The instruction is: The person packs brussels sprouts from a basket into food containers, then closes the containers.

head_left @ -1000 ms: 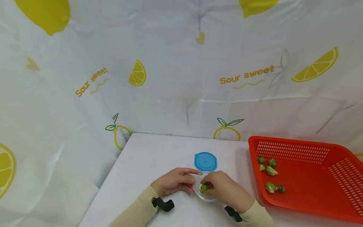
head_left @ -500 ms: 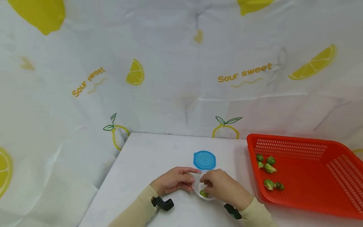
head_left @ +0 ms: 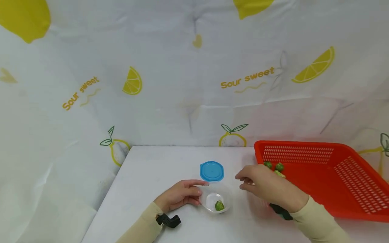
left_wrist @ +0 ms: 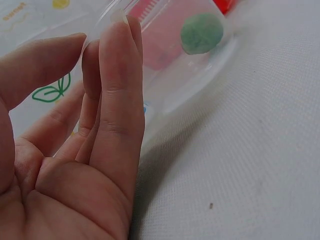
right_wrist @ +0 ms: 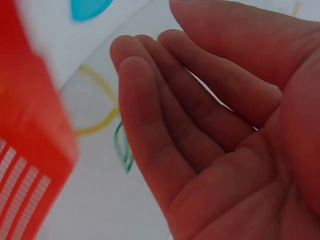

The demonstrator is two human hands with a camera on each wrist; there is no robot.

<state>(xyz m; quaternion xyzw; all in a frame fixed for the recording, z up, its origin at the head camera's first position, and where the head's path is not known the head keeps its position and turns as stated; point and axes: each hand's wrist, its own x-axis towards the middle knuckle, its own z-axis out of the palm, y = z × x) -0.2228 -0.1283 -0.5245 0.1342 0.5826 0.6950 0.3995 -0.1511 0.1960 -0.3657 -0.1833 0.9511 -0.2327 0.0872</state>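
Observation:
A clear plastic bowl [head_left: 209, 208] stands on the white table, with one Brussels sprout [head_left: 219, 205] lying in it. My left hand [head_left: 179, 195] holds the bowl's left side; the left wrist view shows its fingertips against the clear wall, the sprout [left_wrist: 202, 33] beyond them. To the right of the bowl, my right hand [head_left: 267, 184] is in the air near the red basket's left wall, holding nothing. Its fingers bend loosely, and the palm [right_wrist: 235, 195] shows bare in the right wrist view. Several sprouts [head_left: 279, 166] lie at the left of the red basket [head_left: 322, 182], partly hidden by this hand.
Just behind the bowl a blue lid [head_left: 211, 171] lies flat on the table [head_left: 164, 165]. The basket's raised rim takes up the right side. A white lemon-print sheet [head_left: 170, 111] hangs behind the table and along its left.
My right hand has let go of the Brussels sprout in the bowl and moved right, towards the basket. My left hand stays at the bowl. The head view has turned slightly right.

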